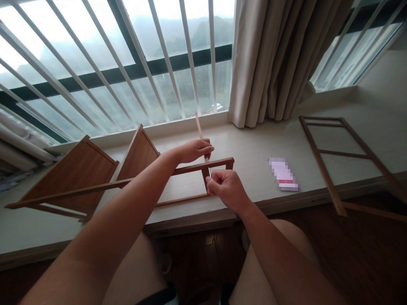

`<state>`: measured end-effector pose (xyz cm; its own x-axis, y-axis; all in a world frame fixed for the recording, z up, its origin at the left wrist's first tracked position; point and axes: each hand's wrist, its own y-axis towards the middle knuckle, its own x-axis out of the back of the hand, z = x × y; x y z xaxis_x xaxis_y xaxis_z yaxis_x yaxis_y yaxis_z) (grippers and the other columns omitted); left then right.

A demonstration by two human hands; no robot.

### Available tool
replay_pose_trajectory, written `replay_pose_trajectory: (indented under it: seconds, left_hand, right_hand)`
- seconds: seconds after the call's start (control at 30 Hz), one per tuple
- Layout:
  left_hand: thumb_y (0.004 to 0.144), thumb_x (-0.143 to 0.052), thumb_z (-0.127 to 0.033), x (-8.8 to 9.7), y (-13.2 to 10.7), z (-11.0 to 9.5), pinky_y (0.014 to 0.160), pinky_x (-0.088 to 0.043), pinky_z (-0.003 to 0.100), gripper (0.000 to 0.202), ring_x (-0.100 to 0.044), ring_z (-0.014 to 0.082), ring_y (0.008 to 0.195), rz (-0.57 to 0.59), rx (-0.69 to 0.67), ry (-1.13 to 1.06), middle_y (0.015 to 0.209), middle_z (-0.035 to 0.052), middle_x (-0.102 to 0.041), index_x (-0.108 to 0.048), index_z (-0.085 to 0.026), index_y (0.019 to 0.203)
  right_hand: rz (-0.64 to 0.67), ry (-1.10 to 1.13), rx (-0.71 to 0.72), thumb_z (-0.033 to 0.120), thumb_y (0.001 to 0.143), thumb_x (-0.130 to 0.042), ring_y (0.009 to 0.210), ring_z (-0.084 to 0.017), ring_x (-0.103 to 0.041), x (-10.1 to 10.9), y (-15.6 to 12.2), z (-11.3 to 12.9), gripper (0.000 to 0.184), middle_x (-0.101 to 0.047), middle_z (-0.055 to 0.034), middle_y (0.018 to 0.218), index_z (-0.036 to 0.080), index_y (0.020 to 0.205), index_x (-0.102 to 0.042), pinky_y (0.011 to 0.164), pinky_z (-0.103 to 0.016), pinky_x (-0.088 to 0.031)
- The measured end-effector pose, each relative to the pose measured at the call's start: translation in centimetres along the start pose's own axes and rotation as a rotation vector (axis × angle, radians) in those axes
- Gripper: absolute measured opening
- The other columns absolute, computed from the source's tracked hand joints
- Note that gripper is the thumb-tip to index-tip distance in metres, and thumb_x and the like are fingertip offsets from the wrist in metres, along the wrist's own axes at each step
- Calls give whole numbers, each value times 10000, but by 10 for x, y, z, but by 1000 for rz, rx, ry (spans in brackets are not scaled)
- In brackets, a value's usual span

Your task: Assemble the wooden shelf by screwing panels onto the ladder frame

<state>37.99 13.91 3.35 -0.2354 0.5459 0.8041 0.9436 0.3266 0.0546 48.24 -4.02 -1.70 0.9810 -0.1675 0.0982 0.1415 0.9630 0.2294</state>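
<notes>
A brown wooden shelf frame (118, 184) with slatted panels lies on its side across the pale window ledge. My left hand (196, 151) reaches over the frame, its fingers closed on a wooden crosspiece (199, 125) that runs toward the window. Close by, my right hand (226, 185) is a fist at the front of the joint near the frame's right end. A thin shiny metal tool (209, 172) shows between that fist and the wood; most of it is hidden, so its kind cannot be made out.
A second wooden frame (345, 154) leans on the right of the ledge (247, 145), its lower end over the floor. A blurred pink, flat item (283, 174) lies between. White window bars (163, 49) and a beige curtain (263, 61) stand behind. My knees are below the ledge edge.
</notes>
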Motion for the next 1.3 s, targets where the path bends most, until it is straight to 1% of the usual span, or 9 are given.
replay_pose_trajectory:
  seconds: [0.2,0.37,0.47,0.57,0.67,0.83,1.13,1.23,1.3]
  left_hand:
    - [912,-365,-522,2,0,-1,830,-424,282,515,-514,129,747,11,20,2,849,45,-525,-658,-137,735]
    - [911,-347,-533,2,0,0,838,-428,287,533,-519,133,752,17,20,0,855,49,-525,-657,-137,736]
    - [917,-334,-526,1,0,0,844,-426,287,538,-520,132,751,18,4,-3,851,49,-526,-656,-136,731]
    - [912,-342,-535,1,0,-1,845,-425,284,539,-518,133,752,15,8,0,848,49,-526,-655,-137,727]
    - [909,-355,-535,2,0,-3,841,-422,281,530,-516,132,750,11,12,3,842,46,-524,-657,-138,729]
    - [916,-364,-513,2,-1,-3,839,-415,275,516,-514,129,747,15,-7,4,830,39,-516,-657,-137,717]
    - [917,-344,-522,2,0,-1,840,-418,276,531,-515,131,756,24,13,3,848,44,-516,-658,-135,736]
    - [913,-355,-524,2,0,-2,834,-420,277,524,-514,129,752,24,13,0,851,44,-516,-659,-136,737]
    - [912,-359,-522,2,0,-2,832,-421,278,520,-512,128,748,17,10,-1,855,46,-518,-661,-136,738]
  right_hand:
    - [-33,225,-75,378,864,-556,421,-84,-459,-17,-5,-2,413,-564,-1,476,163,514,-507,459,-219,-364]
    - [-30,756,-203,443,865,-557,383,-74,-424,-34,-12,-4,398,-565,11,554,178,593,-437,350,-201,-222]
    - [22,1077,-286,505,859,-554,424,-73,-416,-41,-16,-3,408,-531,22,614,186,641,-423,356,-187,-219]
    - [42,1224,-342,542,840,-571,471,-80,-407,-44,-20,-3,417,-498,25,634,196,670,-413,364,-177,-237]
    - [43,1222,-335,557,836,-572,481,-87,-401,-46,-21,-3,426,-490,23,627,200,670,-411,363,-177,-235]
    - [-9,1135,-255,584,844,-544,454,-82,-382,-47,-20,-3,470,-499,21,605,193,633,-391,373,-189,-233]
    - [-90,998,-215,432,873,-485,455,-94,-388,-48,-23,-2,385,-513,9,587,195,599,-353,387,-206,-242]
    - [-106,928,-192,395,857,-506,451,-91,-386,-50,-24,-3,355,-515,9,586,193,593,-379,385,-208,-242]
    - [-139,807,-176,380,851,-522,441,-85,-366,-49,-23,-5,346,-497,16,558,186,584,-419,387,-212,-235]
